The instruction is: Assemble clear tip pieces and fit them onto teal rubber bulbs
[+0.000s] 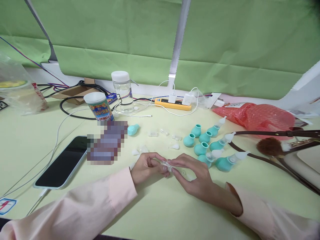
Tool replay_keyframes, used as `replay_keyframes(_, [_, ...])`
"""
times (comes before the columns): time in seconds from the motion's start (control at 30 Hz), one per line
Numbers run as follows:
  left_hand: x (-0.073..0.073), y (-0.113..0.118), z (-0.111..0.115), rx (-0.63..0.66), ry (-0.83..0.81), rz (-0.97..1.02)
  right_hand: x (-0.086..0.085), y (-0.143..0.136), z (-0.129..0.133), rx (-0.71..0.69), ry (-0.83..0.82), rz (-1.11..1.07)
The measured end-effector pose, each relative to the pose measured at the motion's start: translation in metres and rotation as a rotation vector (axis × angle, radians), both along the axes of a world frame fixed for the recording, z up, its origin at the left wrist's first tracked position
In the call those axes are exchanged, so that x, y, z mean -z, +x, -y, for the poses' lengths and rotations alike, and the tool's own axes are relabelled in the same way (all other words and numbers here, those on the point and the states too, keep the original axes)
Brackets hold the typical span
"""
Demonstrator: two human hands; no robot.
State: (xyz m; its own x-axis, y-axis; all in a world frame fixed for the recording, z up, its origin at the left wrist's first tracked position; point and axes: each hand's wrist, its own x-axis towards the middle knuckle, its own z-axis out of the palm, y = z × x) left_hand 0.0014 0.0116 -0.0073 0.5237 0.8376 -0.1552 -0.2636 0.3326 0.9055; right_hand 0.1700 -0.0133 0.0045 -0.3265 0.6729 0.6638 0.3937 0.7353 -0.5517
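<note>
Over the table, a small clear plastic tube piece (165, 164) sits in the closed fingers of my left hand (145, 168). My right hand (196, 173) pinches the right end of the same piece between thumb and fingertips. Beyond the hands lie several loose clear tube pieces (153, 133) and a white tip (175, 146). To the right stand several open teal rubber bulbs (201, 148). Beside them are several bulbs fitted with clear and white nozzles, like nasal aspirators (225, 163). One teal bulb (133, 129) lies apart on the left.
A phone (62, 163) on a cable and a blurred-out item (107, 143) lie left. Behind are a printed paper cup (98, 106), a water bottle (123, 93) and a yellow power strip (172, 104). A red plastic bag (260, 116) and brown bag strap (270, 133) occupy the right.
</note>
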Motion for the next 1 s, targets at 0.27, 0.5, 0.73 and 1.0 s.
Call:
replay_keyframes(0.27, [-0.006,0.0,0.002,0.038,0.019,-0.043,-0.007,0.004,-0.004,0.024,-0.194,-0.118])
replay_keyframes(0.5, [-0.011,-0.002,0.0,0.039,0.037,0.018,-0.005,0.002,-0.003,-0.051,-0.312,-0.134])
replay_keyframes(0.73, [-0.006,-0.003,-0.002,0.095,0.086,-0.009,-0.001,0.001,-0.004,-0.018,-0.238,-0.042])
replay_keyframes(1.0, [-0.007,-0.002,0.001,0.05,0.09,-0.056,0.001,0.0,-0.003,-0.031,-0.222,-0.041])
